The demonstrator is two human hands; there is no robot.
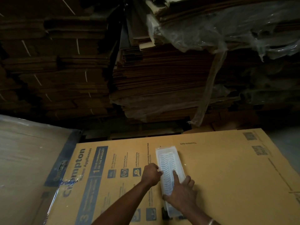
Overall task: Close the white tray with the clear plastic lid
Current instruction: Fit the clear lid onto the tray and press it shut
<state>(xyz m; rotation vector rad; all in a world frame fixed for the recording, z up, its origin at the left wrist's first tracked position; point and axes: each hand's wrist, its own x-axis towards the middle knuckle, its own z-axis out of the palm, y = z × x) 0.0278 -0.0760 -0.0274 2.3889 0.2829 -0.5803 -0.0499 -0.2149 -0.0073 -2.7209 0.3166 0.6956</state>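
A long white tray lies lengthwise on a flat printed cardboard box. A clear plastic lid with wavy ribs lies on top of the tray. My left hand grips the left long edge of the tray and lid with its fingertips. My right hand lies on the near half of the lid, index finger stretched forward and pressing on the ribbed top. The near end of the tray is partly hidden under my right hand and wrist.
The cardboard box is a large tan carton with blue print. A plastic-wrapped carton lies at the left. Tall stacks of flattened cardboard rise behind, some under loose clear plastic sheeting.
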